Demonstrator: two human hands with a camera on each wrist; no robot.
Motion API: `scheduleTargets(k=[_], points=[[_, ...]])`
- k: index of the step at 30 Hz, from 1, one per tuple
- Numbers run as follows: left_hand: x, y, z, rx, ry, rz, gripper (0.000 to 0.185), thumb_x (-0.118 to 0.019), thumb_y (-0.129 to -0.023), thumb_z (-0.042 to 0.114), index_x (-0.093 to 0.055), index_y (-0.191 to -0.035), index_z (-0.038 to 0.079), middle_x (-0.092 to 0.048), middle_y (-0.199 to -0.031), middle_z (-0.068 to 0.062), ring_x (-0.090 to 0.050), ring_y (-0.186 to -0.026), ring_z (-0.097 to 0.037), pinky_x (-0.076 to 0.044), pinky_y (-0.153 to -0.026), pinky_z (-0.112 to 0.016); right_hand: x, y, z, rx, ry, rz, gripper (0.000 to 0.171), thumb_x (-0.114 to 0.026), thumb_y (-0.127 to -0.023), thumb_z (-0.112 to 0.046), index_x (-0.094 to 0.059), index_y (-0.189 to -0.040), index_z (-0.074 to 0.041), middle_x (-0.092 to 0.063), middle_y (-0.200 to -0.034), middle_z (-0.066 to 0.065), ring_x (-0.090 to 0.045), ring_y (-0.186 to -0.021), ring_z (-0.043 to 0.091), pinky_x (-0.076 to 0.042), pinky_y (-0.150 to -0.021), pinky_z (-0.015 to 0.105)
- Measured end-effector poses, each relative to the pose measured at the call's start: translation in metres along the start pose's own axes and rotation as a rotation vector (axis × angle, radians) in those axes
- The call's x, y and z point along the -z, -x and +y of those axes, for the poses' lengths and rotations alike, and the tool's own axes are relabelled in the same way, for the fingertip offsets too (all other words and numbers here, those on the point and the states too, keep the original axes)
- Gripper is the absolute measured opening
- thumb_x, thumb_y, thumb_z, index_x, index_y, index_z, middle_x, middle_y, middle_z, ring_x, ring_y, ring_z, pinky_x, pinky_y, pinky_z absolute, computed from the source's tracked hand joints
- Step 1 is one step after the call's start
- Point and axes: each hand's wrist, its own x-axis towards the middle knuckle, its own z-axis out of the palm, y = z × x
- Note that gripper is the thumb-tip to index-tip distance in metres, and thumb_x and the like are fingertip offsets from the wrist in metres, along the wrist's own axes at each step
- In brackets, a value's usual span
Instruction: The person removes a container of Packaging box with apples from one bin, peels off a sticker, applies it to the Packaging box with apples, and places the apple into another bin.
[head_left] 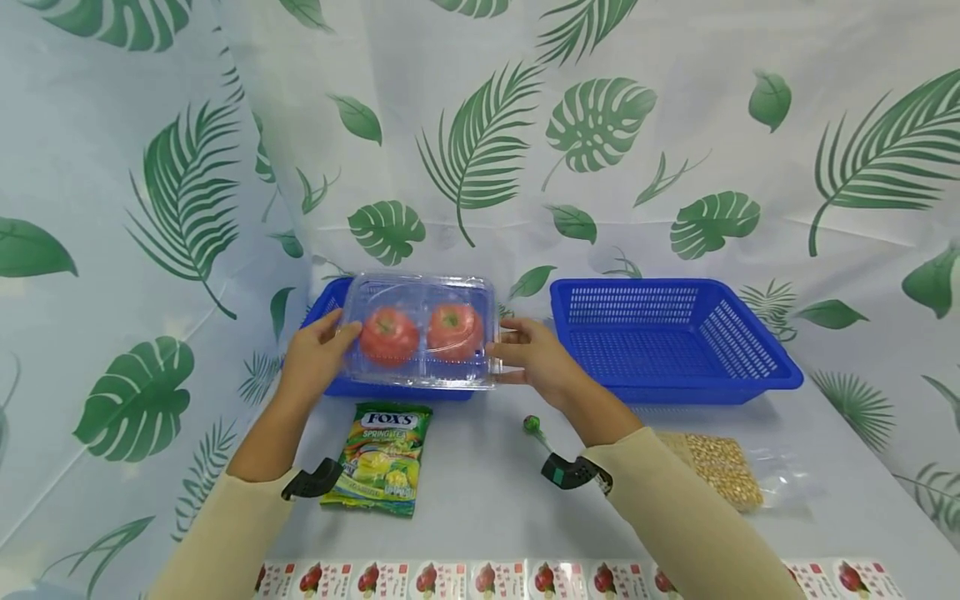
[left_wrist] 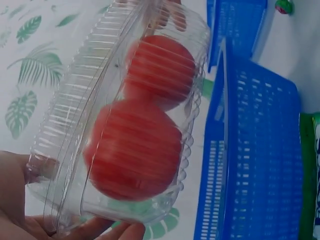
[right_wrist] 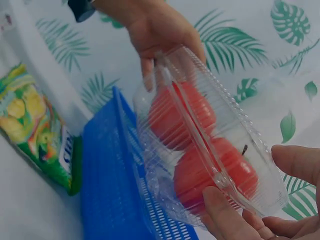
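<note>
Two red apples (head_left: pixel 388 337) sit side by side inside a clear plastic clamshell box (head_left: pixel 422 288), whose lid is closed. My left hand (head_left: pixel 313 354) grips the box's left end, thumb on one face and fingers around the other. At the opposite end my right hand (head_left: pixel 546 360) pinches it between thumb and fingers, as the right wrist view also shows. The box is held tilted in the air, in front of and above a blue basket (head_left: pixel 321 307) that it largely hides in the head view.
A second blue basket (head_left: pixel 675 392) stands at the back right. In front lie a green FOX'S candy bag (head_left: pixel 382 458), a lollipop (head_left: pixel 532 424) and a clear bag of yellow kernels (head_left: pixel 723 471), partly behind my right forearm. Printed fruit labels (head_left: pixel 485 578) line the table's front edge.
</note>
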Motion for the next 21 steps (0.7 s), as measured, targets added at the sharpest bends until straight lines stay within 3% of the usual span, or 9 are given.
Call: scheduleTargets(k=[6,11,14,21], points=[[-0.007,0.019,0.005,0.004,-0.047,0.023,0.071,-0.054,-0.096,0.049,-0.032,-0.153,0.011,-0.034,-0.153,-0.017,-0.035,-0.137,-0.036,-0.036,-0.105,-0.051,0.002,0.021,0.004,0.002,0.008,-0.016,0.085,-0.073,-0.088,-0.012,-0.02,-0.154,-0.012,-0.047,-0.12,0.022,-0.058,-0.107,0.034,-0.055,-0.08,0.047],[-0.014,0.033,0.002,-0.022,-0.044,-0.024,0.072,-0.053,-0.096,0.05,-0.032,-0.153,0.012,-0.029,-0.155,-0.014,-0.026,-0.141,-0.035,-0.03,-0.109,-0.053,0.004,0.038,0.01,-0.034,0.032,-0.024,0.096,-0.074,-0.087,-0.015,-0.007,-0.157,-0.015,-0.051,-0.113,0.022,-0.061,-0.103,0.033,-0.056,-0.079,0.048],[-0.018,0.041,-0.001,-0.016,0.05,-0.084,0.071,-0.052,-0.097,0.052,-0.031,-0.153,0.015,-0.027,-0.157,-0.011,-0.023,-0.143,-0.033,-0.026,-0.11,-0.055,0.007,0.051,0.014,-0.058,0.052,-0.015,0.096,-0.072,-0.089,-0.018,-0.005,-0.157,-0.014,-0.052,-0.11,0.022,-0.062,-0.1,0.032,-0.056,-0.079,0.047],[-0.035,0.058,-0.007,0.057,0.389,-0.296,0.066,-0.048,-0.101,0.042,-0.019,-0.157,0.023,-0.011,-0.161,-0.009,-0.016,-0.143,-0.038,-0.033,-0.1,-0.065,0.021,0.081,0.024,-0.029,0.09,0.033,0.096,-0.072,-0.089,-0.014,-0.004,-0.157,-0.012,-0.052,-0.109,0.022,-0.063,-0.098,0.031,-0.056,-0.076,0.049]])
